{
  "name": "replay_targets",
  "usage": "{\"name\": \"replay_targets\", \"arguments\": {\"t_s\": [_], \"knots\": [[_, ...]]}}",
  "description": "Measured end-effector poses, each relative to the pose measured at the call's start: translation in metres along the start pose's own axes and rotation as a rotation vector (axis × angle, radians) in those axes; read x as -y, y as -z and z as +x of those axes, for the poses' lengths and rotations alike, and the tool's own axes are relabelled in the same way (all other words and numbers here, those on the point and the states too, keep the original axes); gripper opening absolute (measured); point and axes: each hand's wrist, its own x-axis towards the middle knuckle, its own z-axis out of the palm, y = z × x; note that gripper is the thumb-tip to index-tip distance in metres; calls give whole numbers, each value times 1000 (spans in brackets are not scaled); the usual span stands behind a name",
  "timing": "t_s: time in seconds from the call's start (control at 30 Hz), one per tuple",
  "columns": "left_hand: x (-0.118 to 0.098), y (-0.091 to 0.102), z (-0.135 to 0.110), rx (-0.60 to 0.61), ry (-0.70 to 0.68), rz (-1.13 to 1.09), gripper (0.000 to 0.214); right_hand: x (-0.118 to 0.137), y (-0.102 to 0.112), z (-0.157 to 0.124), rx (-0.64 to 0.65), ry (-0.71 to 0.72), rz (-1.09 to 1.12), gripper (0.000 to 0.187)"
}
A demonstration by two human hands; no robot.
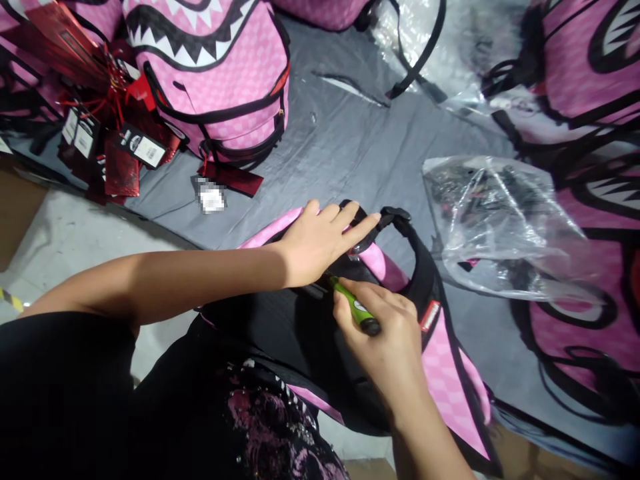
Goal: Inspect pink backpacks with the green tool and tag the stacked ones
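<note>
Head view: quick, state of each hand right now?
Left hand: open, laid on the bag.
Right hand: closed, holding a green tool.

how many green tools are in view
1: the green tool, held in the right hand, beside the left hand, over the pink and black bag. Others may be hidden.

Left hand flattish, palm down; right hand curled.

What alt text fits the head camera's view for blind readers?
The right hand holds a green tool at a pink and black backpack under the left hand. More pink backpacks and clear plastic lie on the grey table.
</note>
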Motion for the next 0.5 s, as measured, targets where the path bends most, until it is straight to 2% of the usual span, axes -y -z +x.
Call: {"name": "replay_targets", "arguments": {"t_s": [0.13, 0.23, 0.33, 0.43, 0.5], "knots": [[-1, -2, -1, -7, -3, -2, 71, 0, 1, 1, 38, 22, 27, 24], [2, -3, 1, -5, -7, -31, 72, -1, 0, 3, 35, -11, -33, 26], [4, 1, -1, -26, 4, -52, 72, -2, 3, 5, 86, -28, 28, 30], [0, 4, -7, -75, -39, -117, 88, -3, 9, 9, 98, -50, 72, 29], [2, -4, -5, -102, -42, -124, 100, -4, 9, 17, -6, 43, 106, 29]]}}
